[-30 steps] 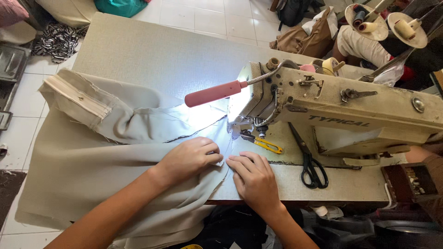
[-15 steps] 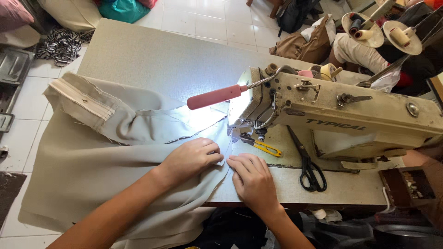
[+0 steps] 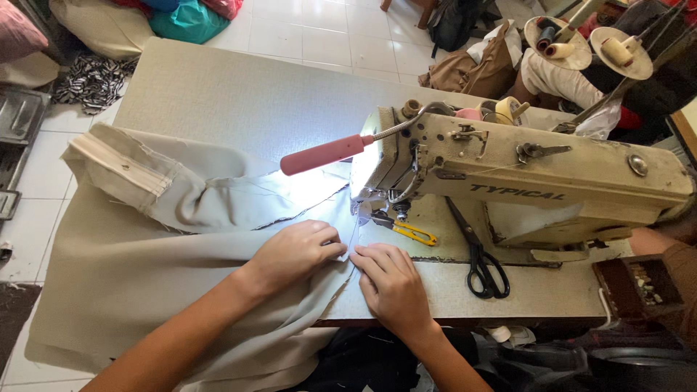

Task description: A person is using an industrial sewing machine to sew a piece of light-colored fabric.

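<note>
Beige fabric [image 3: 145, 276] spread flat on table [image 3: 239, 94], edge lying at 6 o'clock of sewing machine [image 3: 523, 181] needle. Left hand [image 3: 294, 250] and right hand [image 3: 392, 287] pressing cloth, grip released, fingertips pinning seam straight under lamp [image 3: 327, 154]. Scissors [image 3: 483, 265] at 3 o'clock, within reach.

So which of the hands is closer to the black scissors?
The right hand. It rests on the beige cloth just left of the black scissors on the table, while the left hand lies farther left, beyond the right one.
</note>
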